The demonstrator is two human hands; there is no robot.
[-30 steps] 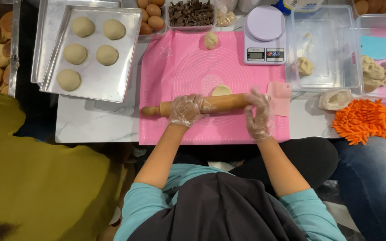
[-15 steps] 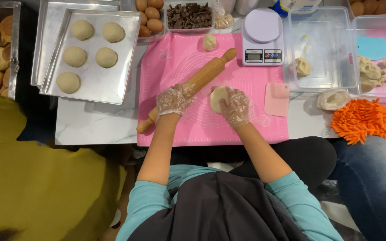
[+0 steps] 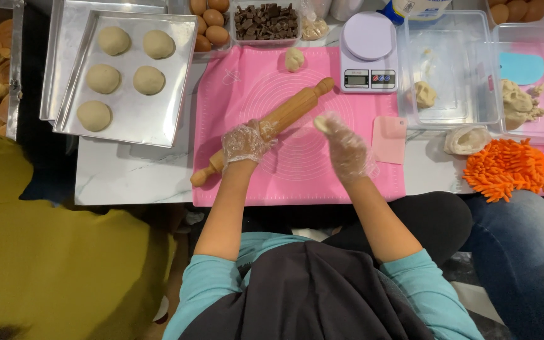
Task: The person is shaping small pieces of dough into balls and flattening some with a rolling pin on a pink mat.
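The right hand, gloved, is lifted above the pink mat and closed around a flattened dough piece, so both faces stay free. The left hand grips the rolling pin, which lies diagonally aside, leaving the mat's centre open. A scale and a tray border it.

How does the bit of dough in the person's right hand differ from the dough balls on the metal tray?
The dough piece in the right hand is a single small, flattish piece lifted off the pink mat; the dough balls are five rounded mounds resting apart on the metal tray. The held piece looks smaller than any ball. Both are pale cream dough.
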